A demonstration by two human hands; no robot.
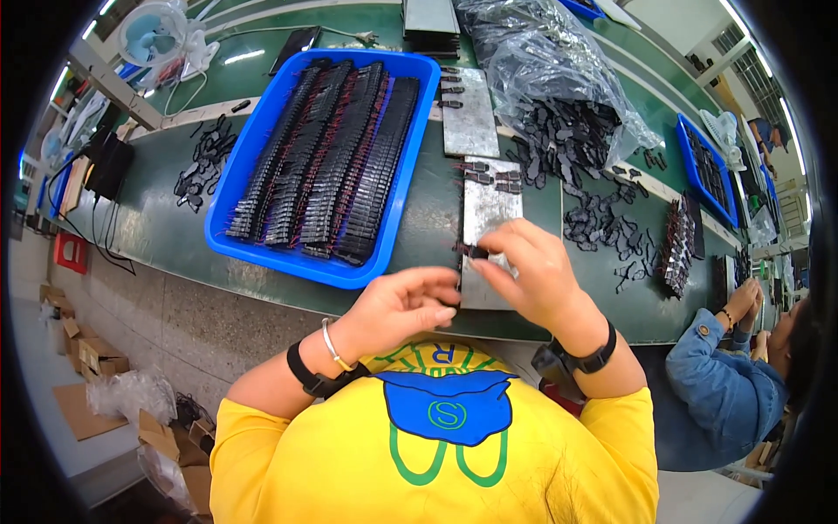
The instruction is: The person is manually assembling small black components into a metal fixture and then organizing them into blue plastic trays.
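Observation:
My right hand [537, 266] pinches a small black plastic part [476, 251] at the left edge of a silvery metal plate [491, 214]. Thin reddish wire seems to show beside that part. Close by on the left, my left hand [406, 301] is loosely curled, thumb and fingers apart, with nothing visible in it. Several small black parts [506, 181] lie near the far end of the same plate. Beyond it, a second metal plate [471, 122] carries more black parts along its left edge.
Left of the plates stands a blue tray [394, 240] packed with rows of black parts and red wires. Loose black pieces [602, 223] spread on the right, below a clear plastic bag [550, 52]. Another pile [207, 162] lies at left. A person in denim [729, 375] works at right.

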